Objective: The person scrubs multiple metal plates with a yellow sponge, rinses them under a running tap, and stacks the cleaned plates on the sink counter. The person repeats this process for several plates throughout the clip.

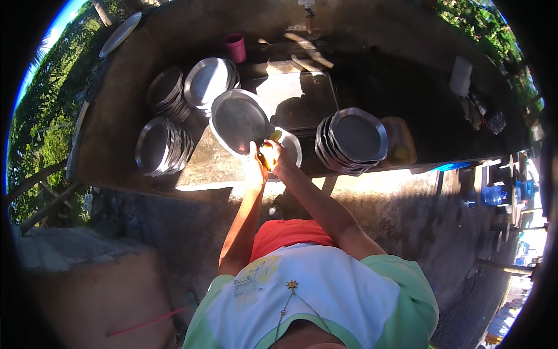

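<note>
A round metal plate [238, 122] is tilted over a pale basin [290, 148] at the middle of the concrete counter. My left hand [256, 160] grips the plate's lower rim with its fingers closed. My right hand [276, 156] is just beside it, fingers wrapped round a yellow sponge [268, 150] at the plate's lower right edge; whether the sponge touches the plate I cannot tell.
Stacks of metal plates stand at left [153, 145], upper left [209, 81] and right [357, 134]. A pink cup [235, 47] sits behind, below a tap [308, 14]. A tan plastic container [401, 139] and a utensil pile [476, 110] lie to the right on the counter [110, 128].
</note>
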The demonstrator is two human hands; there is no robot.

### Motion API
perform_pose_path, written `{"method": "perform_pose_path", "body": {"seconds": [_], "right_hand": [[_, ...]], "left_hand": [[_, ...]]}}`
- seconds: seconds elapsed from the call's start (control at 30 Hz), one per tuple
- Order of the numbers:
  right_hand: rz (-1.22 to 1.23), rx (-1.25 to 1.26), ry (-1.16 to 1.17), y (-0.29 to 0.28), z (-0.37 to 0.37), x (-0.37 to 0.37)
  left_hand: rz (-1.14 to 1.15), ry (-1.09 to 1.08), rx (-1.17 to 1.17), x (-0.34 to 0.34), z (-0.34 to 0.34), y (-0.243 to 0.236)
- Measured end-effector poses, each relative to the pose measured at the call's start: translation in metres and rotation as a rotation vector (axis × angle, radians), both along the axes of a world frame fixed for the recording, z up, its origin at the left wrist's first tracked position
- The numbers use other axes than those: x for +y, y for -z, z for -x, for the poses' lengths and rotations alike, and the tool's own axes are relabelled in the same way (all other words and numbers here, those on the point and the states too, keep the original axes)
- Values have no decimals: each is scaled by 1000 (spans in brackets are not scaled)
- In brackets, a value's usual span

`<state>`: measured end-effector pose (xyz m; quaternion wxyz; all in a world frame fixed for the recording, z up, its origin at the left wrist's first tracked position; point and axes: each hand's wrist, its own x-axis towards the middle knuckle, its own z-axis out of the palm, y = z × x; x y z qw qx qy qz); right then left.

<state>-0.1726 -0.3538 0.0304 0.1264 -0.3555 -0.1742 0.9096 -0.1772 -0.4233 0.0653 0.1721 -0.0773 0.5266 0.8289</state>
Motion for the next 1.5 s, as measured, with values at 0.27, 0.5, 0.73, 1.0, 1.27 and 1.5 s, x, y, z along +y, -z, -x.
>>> {"method": "perform_pose_path", "body": {"seconds": [0.27, 0.5, 0.73, 1.0, 1.27, 1.5], "right_hand": [[-821, -195, 77, -30, -8, 48], [-684, 508, -185, -70, 0, 72], [-1596, 434, -226, -120, -19, 19], [-1479, 105, 174, -89, -67, 42], [-1971, 93, 279, -126, -9, 82], [-2438, -180, -158, -121, -53, 33]], "left_hand": [[876, -102, 862, -51, -7, -31], [1009, 662, 1279, -38, -2, -46], [-230, 494, -9, -52, 3, -35], [7, 468, 375, -84, -1, 4], [671, 521, 1458, -50, -20, -30], [63, 402, 854, -51, 0, 12]]}}
